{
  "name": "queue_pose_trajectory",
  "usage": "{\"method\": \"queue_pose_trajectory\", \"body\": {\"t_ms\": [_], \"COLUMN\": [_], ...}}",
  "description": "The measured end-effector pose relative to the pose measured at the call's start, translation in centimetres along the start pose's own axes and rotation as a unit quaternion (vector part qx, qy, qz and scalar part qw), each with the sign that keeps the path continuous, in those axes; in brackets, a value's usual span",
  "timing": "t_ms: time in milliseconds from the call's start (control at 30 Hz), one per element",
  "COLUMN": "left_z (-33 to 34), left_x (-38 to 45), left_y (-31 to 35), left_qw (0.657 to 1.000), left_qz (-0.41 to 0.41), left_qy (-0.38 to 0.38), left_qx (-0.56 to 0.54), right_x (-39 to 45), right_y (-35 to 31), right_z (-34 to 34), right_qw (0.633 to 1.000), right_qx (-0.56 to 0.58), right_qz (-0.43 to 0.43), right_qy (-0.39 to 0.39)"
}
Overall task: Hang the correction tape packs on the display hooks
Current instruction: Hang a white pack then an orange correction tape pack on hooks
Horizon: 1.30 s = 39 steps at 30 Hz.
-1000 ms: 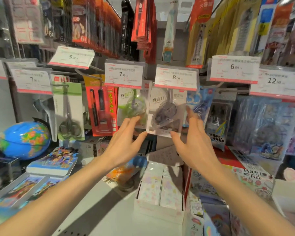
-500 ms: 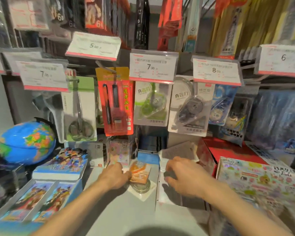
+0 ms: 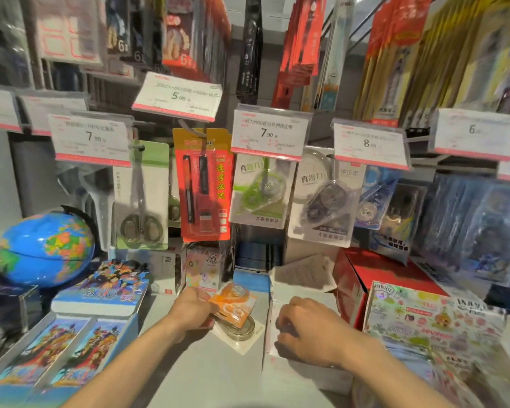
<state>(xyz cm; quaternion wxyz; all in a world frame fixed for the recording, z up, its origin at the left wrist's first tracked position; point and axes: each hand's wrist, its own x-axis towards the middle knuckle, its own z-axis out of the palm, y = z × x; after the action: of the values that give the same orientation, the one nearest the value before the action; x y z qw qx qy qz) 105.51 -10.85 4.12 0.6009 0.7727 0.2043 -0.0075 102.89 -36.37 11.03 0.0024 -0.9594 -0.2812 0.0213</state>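
The grey shelf surface (image 3: 200,369) fills the lower middle, with the wall of hanging goods above it. At about 9 o'clock of the view stands a round blue plastic globe (image 3: 44,248), the largest single object. At 12 o'clock from the hands hang the task's things: a clear blister pack with a green correction tape (image 3: 261,192) under the 7.90 price label (image 3: 270,132), and just beside it, at 3 o'clock of it, a clear blister pack with a dark grey correction tape (image 3: 326,198) under the 8.00 price label (image 3: 370,144). At 9 o'clock of the green pack hangs a red pen pack (image 3: 203,184). Below, the right hand (image 3: 305,331) has curled fingers inside a white cardboard box (image 3: 302,278); I cannot tell what it holds. The left hand (image 3: 190,312) pinches a small orange correction tape pack (image 3: 233,304), lying over another flat pack (image 3: 242,329) on the shelf. The hands are apart.
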Motion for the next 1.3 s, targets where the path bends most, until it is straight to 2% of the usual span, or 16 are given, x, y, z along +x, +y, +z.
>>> {"method": "queue_pose_trajectory", "body": {"t_ms": [67, 167, 267, 433, 533, 633, 733, 833, 933, 967, 1067, 1100, 1133, 1167, 1200, 1300], "left_z": [-0.3, -0.8, -2.0, -4.3, -5.0, -5.3, -5.7, -5.9, -6.3, -6.7, -8.0, -8.2, -8.4, -8.2, -7.9, -7.3], "left_x": [-1.0, -3.0, -5.7, -11.2, -14.0, -15.7, -15.9, -15.7, -15.2, -15.0, -14.5, -14.5, -14.5, -14.7, -14.7, -14.3], "left_y": [0.4, 1.2, 2.2, 3.7, 5.0, 6.5, 7.9, 9.5, 10.7, 11.2, 12.8, 13.4, 13.9, 14.5, 15.1, 17.0], "left_qw": [0.998, 0.995, 0.992, 0.977, 0.964, 0.960, 0.941, 0.922, 0.877, 0.848, 0.716, 0.689, 0.678, 0.688, 0.714, 0.821], "left_qz": [0.015, 0.064, 0.111, 0.205, 0.245, 0.267, 0.322, 0.370, 0.453, 0.492, 0.611, 0.627, 0.631, 0.622, 0.606, 0.525], "left_qy": [0.009, 0.038, 0.060, 0.050, 0.042, 0.005, -0.007, -0.030, 0.007, 0.049, 0.170, 0.194, 0.211, 0.217, 0.210, 0.132], "left_qx": [-0.058, -0.064, -0.032, 0.038, 0.090, 0.083, 0.105, 0.109, 0.160, 0.190, 0.291, 0.309, 0.314, 0.305, 0.283, 0.183], "right_x": [-0.2, -0.4, -0.8, -0.7, -1.1, -1.7, -2.1, -2.8, -3.6, -3.8, -4.3, -4.5, -4.7, -4.8, -4.9, -5.0], "right_y": [0.0, -0.5, -1.0, -2.3, -3.4, -3.8, -4.0, -4.8, -5.2, -5.1, -4.2, -3.8, -3.6, -3.4, -3.3, -3.5], "right_z": [-0.2, -0.5, -1.0, -1.9, -2.3, -2.5, -3.2, -4.2, -5.7, -6.3, -8.0, -8.6, -9.3, -9.9, -10.4, -11.3], "right_qw": [1.000, 0.998, 0.992, 0.978, 0.973, 0.963, 0.938, 0.910, 0.892, 0.888, 0.866, 0.856, 0.844, 0.828, 0.811, 0.778], "right_qx": [0.004, 0.017, 0.042, 0.074, 0.147, 0.234, 0.329, 0.400, 0.432, 0.439, 0.469, 0.475, 0.480, 0.492, 0.505, 0.523], "right_qz": [-0.012, -0.037, -0.079, -0.140, -0.144, -0.119, -0.103, -0.098, -0.089, -0.078, -0.022, -0.002, 0.015, 0.026, 0.035, 0.032], "right_qy": [0.019, 0.052, 0.086, 0.138, 0.107, 0.065, 0.041, 0.051, 0.094, 0.110, 0.174, 0.205, 0.237, 0.267, 0.293, 0.348]}}
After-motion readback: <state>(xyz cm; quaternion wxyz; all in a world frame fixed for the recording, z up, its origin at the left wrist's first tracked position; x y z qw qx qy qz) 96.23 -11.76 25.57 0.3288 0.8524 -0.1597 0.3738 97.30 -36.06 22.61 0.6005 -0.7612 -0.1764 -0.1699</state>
